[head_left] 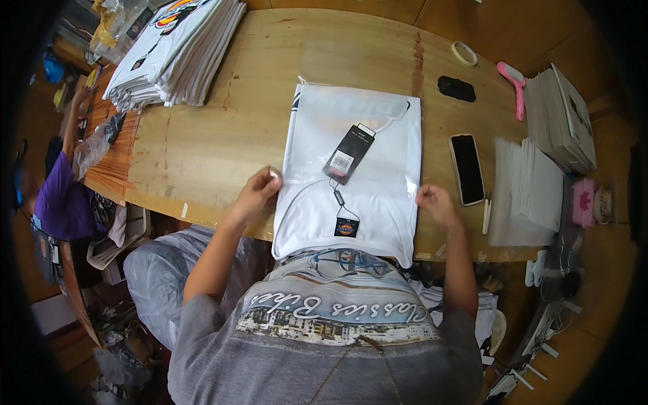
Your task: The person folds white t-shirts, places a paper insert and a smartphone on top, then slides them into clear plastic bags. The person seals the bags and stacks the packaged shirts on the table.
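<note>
A folded white T-shirt [304, 226] lies in front of me on the table, its near end against my body. Over its far part is a clear plastic bag [314, 135], whose mouth crosses the shirt about midway. My left hand [258, 192] pinches the bag at its left edge. On the opposite edge, my right hand [439, 204] is closed with finger and thumb together on the bag's side. A black hang tag [349, 155] lies on the shirt under the film, its cord running to a small black tag [346, 227] nearer me.
Folded white shirts [192, 61] are stacked at the far left. To the right lie a phone [466, 169], a black object [456, 88], a tape roll [464, 54], a pink-handled lint roller [515, 88], clear bags [523, 196] and a bagged stack [563, 121]. Another person in purple [64, 196] is at left.
</note>
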